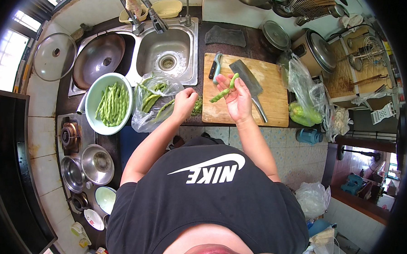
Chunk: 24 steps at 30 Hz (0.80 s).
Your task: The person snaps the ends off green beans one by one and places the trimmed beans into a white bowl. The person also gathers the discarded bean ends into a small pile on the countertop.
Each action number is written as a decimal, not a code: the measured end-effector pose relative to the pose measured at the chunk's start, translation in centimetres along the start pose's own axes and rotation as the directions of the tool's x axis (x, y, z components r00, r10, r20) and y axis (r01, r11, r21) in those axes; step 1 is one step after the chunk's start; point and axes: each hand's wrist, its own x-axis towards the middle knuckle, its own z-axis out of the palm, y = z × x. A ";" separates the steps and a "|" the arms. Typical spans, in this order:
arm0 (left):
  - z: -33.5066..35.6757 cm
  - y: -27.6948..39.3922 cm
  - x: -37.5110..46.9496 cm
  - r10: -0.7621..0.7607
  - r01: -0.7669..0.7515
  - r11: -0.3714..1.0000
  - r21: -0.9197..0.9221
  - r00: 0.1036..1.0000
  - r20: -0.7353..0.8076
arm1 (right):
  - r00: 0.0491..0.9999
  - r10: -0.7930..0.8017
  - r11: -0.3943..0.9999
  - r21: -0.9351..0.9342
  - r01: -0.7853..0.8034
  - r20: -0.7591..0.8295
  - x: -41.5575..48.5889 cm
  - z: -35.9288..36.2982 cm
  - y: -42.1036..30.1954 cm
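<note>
My right hand (238,98), palm up above the wooden cutting board (272,113), holds a green bean (220,95) that looks bent or snapped, part of it under the thumb. Curled fingers close my left hand (185,104) over a small heap of green bean trimmings (198,106); nothing shows between them. Left of that hand lies an open clear plastic bag (145,124) with green beans (152,101) inside. Further left, a pale green bowl (90,113) holds several long green beans (112,104). A cleaver (245,74) lies on the board behind my right hand.
A black-handled knife (212,70) and a light blue-handled tool (217,64) lie at the board's back left. Behind the bag is a steel sink (194,58); a wok (90,67) rests at its left. Bagged green vegetables (304,114) sit right of the board, before a rice cooker (319,50).
</note>
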 end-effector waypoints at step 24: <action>-2.4 5.7 -1.9 0.184 -0.241 0.968 0.066 0.868 0.462 | 0.999 0.026 0.996 -0.090 -0.022 0.042 0.8 -1.0 -1.0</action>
